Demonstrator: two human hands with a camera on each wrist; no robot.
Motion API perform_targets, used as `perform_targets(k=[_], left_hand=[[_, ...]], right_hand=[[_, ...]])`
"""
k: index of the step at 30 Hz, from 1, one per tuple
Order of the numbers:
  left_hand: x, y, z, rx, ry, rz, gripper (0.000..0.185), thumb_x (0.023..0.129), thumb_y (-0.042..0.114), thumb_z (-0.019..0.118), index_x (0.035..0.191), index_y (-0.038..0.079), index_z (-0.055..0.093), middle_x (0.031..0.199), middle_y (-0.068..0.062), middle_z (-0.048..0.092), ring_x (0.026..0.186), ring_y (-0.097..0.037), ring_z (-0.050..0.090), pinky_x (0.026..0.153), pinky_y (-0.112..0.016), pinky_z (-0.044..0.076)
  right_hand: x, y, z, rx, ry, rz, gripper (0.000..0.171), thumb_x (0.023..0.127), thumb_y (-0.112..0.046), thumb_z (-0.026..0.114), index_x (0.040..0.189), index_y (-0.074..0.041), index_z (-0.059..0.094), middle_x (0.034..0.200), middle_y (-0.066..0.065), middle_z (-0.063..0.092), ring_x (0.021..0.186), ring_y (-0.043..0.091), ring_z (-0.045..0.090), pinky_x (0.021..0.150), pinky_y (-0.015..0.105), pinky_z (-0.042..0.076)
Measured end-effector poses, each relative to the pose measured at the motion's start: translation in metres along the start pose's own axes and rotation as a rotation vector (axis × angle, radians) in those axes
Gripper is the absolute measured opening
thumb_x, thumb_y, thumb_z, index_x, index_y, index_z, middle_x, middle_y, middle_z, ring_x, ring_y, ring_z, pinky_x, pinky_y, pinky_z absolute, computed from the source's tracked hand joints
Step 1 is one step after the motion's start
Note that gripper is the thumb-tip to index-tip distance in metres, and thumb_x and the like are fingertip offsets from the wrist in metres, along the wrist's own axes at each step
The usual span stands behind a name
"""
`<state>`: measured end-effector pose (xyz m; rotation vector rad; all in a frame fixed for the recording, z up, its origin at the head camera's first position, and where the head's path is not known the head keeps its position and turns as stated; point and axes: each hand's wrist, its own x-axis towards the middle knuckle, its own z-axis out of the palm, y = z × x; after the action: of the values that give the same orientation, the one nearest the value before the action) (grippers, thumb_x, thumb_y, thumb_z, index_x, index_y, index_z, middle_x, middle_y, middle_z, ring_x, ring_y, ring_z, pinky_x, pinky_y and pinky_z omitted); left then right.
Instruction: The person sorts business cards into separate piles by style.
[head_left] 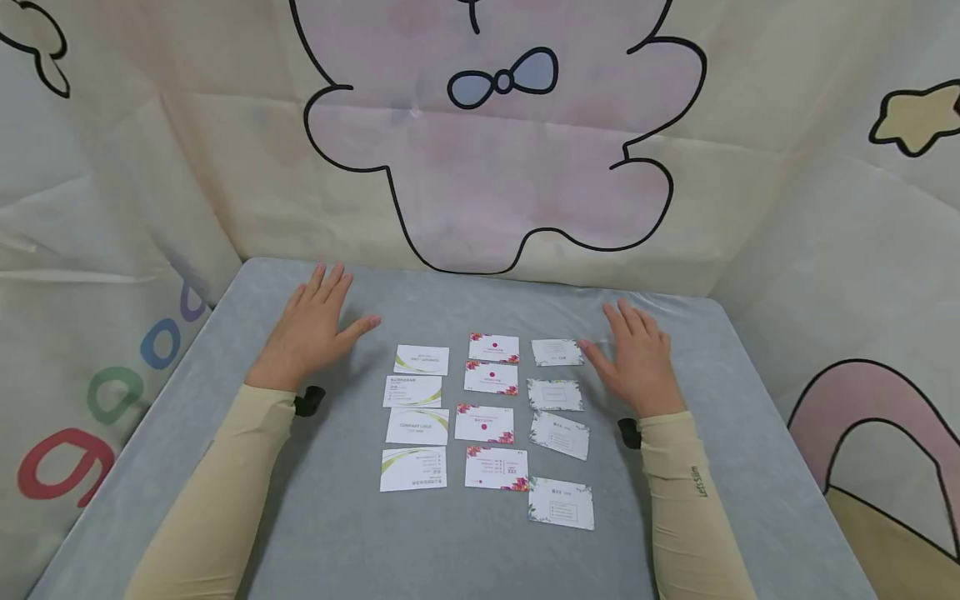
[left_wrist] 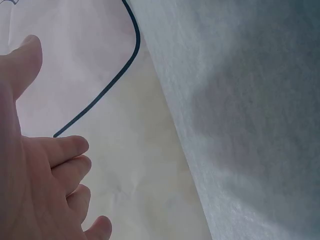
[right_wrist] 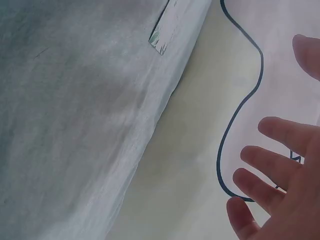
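Business cards lie flat on a grey cloth in three columns of several each. The left column has white cards with green curves [head_left: 417, 426]; the middle one has white cards with red flowers [head_left: 491, 378]. Leafy-bordered white cards [head_left: 555, 395] make up the right column, some slightly tilted. My left hand [head_left: 306, 333] is held left of the cards, fingers extended and thumb spread, holding nothing. On the other side, my right hand [head_left: 637, 362] has its fingers spread too; its thumb tip is beside the farthest leafy card [head_left: 557, 352]. Whether they touch I cannot tell.
The grey cloth-covered table [head_left: 322, 542] ends at a cream backdrop [head_left: 247, 167] with a cartoon figure and a bow. Printed fabric walls rise at the left and right. A dark wrist camera [head_left: 309, 402] sits at the left cuff, another [head_left: 629, 433] at the right.
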<state>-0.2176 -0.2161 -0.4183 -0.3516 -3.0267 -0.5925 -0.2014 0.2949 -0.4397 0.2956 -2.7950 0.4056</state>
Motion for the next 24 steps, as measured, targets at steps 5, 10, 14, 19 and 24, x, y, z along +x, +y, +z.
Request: perform_targets(k=[5,10,14,19,24], left_hand=[[0.001,0.002,0.002,0.023,0.003,0.013,0.101,0.105,0.072,0.048,0.171,0.001,0.021,0.182,-0.018,0.011,0.170,-0.041,0.002,0.134,-0.066,0.010],[0.007,0.012,0.015,0.039,-0.056,0.065,0.097,0.106,0.067,0.053,0.170,-0.001,0.025,0.180,-0.021,0.017,0.169,-0.043,0.009,0.133,-0.066,0.016],[0.007,0.020,0.023,0.036,-0.096,0.110,0.094,0.105,0.062,0.060,0.170,0.001,0.029,0.180,-0.019,0.023,0.169,-0.041,0.014,0.134,-0.062,0.019],[0.005,0.028,0.029,0.084,-0.131,0.171,0.084,0.102,0.047,0.072,0.166,0.003,0.041,0.176,-0.016,0.035,0.166,-0.037,0.027,0.133,-0.057,0.028],[0.001,0.032,0.038,0.039,-0.188,0.238,0.055,0.099,0.024,0.078,0.148,0.003,0.063,0.152,-0.015,0.065,0.138,-0.033,0.064,0.117,-0.050,0.050]], right_hand=[[0.004,-0.013,0.000,0.028,0.007,-0.026,0.076,0.103,-0.048,0.070,0.162,-0.006,0.046,0.169,0.025,0.042,0.150,0.052,0.039,0.111,0.077,0.032],[0.010,-0.073,0.015,0.089,-0.082,-0.167,0.074,0.103,-0.048,0.069,0.161,-0.007,0.049,0.168,0.020,0.047,0.152,0.047,0.044,0.121,0.071,0.035],[0.022,-0.133,0.034,0.105,-0.196,-0.356,0.070,0.104,-0.053,0.066,0.160,-0.013,0.052,0.167,0.013,0.050,0.151,0.039,0.050,0.122,0.066,0.039],[0.038,-0.173,0.058,0.083,-0.285,-0.457,0.065,0.104,-0.049,0.068,0.158,-0.016,0.055,0.164,0.008,0.054,0.149,0.033,0.053,0.122,0.063,0.041],[0.041,-0.178,0.081,0.056,-0.360,-0.431,0.061,0.103,-0.043,0.072,0.156,-0.015,0.058,0.160,0.007,0.059,0.147,0.031,0.055,0.122,0.059,0.041]])
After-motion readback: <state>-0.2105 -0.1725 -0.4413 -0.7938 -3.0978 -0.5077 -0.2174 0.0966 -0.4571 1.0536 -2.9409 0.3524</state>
